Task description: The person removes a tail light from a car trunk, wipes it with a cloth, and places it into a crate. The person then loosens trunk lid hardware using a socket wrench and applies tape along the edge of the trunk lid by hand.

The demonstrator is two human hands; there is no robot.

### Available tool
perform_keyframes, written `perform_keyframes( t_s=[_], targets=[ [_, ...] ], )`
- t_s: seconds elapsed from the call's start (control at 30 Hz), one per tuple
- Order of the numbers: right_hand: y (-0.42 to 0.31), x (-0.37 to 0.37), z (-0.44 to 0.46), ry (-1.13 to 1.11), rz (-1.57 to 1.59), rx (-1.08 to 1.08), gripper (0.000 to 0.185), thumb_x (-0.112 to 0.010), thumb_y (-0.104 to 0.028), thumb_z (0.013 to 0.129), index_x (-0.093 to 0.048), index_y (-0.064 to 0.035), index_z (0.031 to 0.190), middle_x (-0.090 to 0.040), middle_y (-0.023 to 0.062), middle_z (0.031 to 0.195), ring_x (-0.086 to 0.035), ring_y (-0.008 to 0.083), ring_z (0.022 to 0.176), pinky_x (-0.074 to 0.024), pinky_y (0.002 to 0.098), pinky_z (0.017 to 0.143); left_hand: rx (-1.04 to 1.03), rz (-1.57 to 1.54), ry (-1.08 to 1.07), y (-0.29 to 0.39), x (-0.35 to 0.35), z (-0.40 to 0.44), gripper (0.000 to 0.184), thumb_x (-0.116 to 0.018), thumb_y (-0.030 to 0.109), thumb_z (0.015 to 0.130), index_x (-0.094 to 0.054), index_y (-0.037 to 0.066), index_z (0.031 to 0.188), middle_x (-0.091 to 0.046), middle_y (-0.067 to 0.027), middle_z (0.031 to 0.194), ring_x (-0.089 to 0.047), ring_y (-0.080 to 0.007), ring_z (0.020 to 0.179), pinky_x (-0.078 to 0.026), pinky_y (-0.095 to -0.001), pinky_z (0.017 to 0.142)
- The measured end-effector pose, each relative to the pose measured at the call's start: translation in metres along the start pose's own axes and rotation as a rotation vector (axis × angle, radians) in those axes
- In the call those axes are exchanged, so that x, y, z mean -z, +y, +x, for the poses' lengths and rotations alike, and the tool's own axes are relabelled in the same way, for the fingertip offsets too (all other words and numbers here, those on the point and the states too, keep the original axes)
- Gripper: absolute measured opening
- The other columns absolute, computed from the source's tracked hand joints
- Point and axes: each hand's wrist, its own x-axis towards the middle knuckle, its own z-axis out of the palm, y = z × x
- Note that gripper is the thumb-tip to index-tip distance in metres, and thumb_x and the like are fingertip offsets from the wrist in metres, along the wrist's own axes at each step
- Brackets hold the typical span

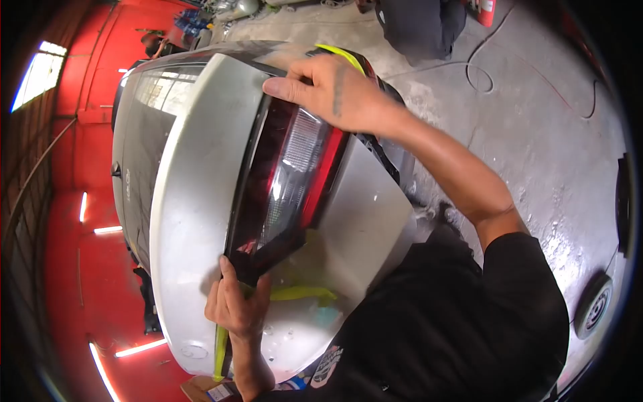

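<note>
A tail light (291, 171) with red and clear lenses lies against the grey rear panel of a car (194, 181). My right hand (341, 94) grips its far end, the thumb on the edge by the panel and the fingers over the top. At the near end, my left hand (238, 301) holds the dark corner of the light, one finger pointing up along the panel edge. Yellow-green tape (301, 293) shows on the bodywork beside my left hand.
A spare wheel (593, 305) is at the right on the concrete floor (536, 147). Hoses trail across that floor. A person in dark clothes (422, 27) is at the top, near a red cylinder (483, 11). A cardboard box (201, 388) sits at the bottom.
</note>
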Motion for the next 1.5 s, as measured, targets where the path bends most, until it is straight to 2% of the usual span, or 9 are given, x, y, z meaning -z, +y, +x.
perform_keyframes(
  t_s=[0.07,0.17,0.57,0.67,0.77,1.0,1.13,1.3,1.5],
  targets=[
    [-0.002,0.018,-0.007,-0.255,0.11,-0.154,0.045,-0.072,-0.043,0.096,-0.078,0.0009,0.103,-0.073,0.0121,0.08,-0.065,0.0164,0.072,-0.0505,0.0337,0.068,0.011,-0.017,-0.03,-0.001,0.004,-0.006,0.056,-0.084,0.02,0.085,-0.064,-0.017,0.123,-0.056,-0.0082,0.067,-0.053,-0.0223,0.049,-0.044,-0.0344,0.046],
    [0.017,0.01,0.011,-0.149,0.168,0.01,0.042,-0.074,-0.039,0.094,-0.078,0.0026,0.099,-0.07,0.0115,0.074,-0.063,0.0135,0.069,-0.0494,0.0319,0.065,-0.04,0.122,0.075,-0.001,-0.012,0.011,0.057,-0.084,0.02,0.084,-0.064,-0.017,0.124,-0.059,-0.0091,0.07,-0.053,-0.0224,0.051,-0.045,-0.0351,0.047],
    [0.03,0.013,0.023,-0.235,0.579,-0.073,0.046,-0.084,-0.038,0.084,-0.073,0.0062,0.083,-0.069,0.0175,0.069,-0.069,0.0241,0.066,-0.0541,0.038,0.067,0.27,0.074,-0.072,0.01,0.001,-0.005,0.066,-0.09,0.023,0.071,-0.062,-0.006,0.125,-0.074,-0.0168,0.09,-0.074,-0.0299,0.074,-0.058,-0.0363,0.063],
    [0.035,0.006,0.023,-0.184,0.673,-0.048,0.045,-0.085,-0.034,0.083,-0.069,0.0071,0.075,-0.067,0.0204,0.065,-0.068,0.0274,0.062,-0.0542,0.039,0.063,0.157,0.11,-0.081,0.008,-0.001,0.002,0.065,-0.091,0.018,0.069,-0.061,-0.005,0.122,-0.061,-0.0053,0.072,-0.059,-0.019,0.056,-0.05,-0.0317,0.054],
    [0.039,0.02,0.019,-0.306,0.657,-0.032,0.05,-0.085,-0.037,0.083,-0.073,0.0105,0.093,-0.074,0.0271,0.089,-0.075,0.0365,0.091,-0.0581,0.042,0.084,0.148,0.118,-0.11,0.004,0.003,0.001,0.067,-0.096,0.02,0.066,-0.061,-0.004,0.118,-0.043,0.0021,0.064,-0.039,-0.0119,0.049,-0.039,-0.0271,0.049],
    [0.063,0.02,0.042,-0.443,0.722,0.091,0.04,-0.082,-0.032,0.085,-0.075,0.0059,0.096,-0.076,0.0223,0.091,-0.076,0.0349,0.092,-0.0594,0.0419,0.084,0.058,0.401,-0.287,0.011,0.013,0.004,0.068,-0.1,0.024,0.067,-0.059,-0.002,0.114,-0.046,0.0053,0.068,-0.031,-0.0062,0.052,-0.034,-0.0224,0.051],
    [0.07,0.019,0.042,-0.489,0.776,0.15,0.031,-0.079,-0.026,0.085,-0.077,0.0004,0.101,-0.077,0.0182,0.097,-0.075,0.0343,0.099,-0.0584,0.042,0.088,0.066,0.353,-0.347,0.015,0.011,0.008,0.071,-0.1,0.023,0.068,-0.054,-0.001,0.117,-0.058,0.0014,0.08,-0.035,-0.0043,0.053,-0.031,-0.0211,0.051],
    [0.072,0.01,0.055,-0.43,0.677,0.265,0.023,-0.072,-0.018,0.086,-0.078,-0.0016,0.101,-0.077,0.0158,0.097,-0.074,0.0336,0.099,-0.0582,0.041,0.087,0.362,0.272,-0.166,0.026,0.006,-0.006,0.027,-0.08,0.021,0.088,-0.07,-0.002,0.099,-0.072,-0.0096,0.097,-0.067,-0.0193,0.081,-0.053,-0.0324,0.068],
    [0.136,-0.028,0.006,-0.365,1.25,0.077,0.018,-0.065,-0.01,0.087,-0.074,0.0039,0.095,-0.069,0.0134,0.076,-0.066,0.0222,0.071,-0.0521,0.0377,0.066,0.332,0.411,-0.215,0.025,0.016,-0.02,0.027,-0.072,0.017,0.096,-0.063,-0.004,0.109,-0.06,-0.0105,0.105,-0.06,-0.0221,0.097,-0.05,-0.0367,0.08]
  ],
)
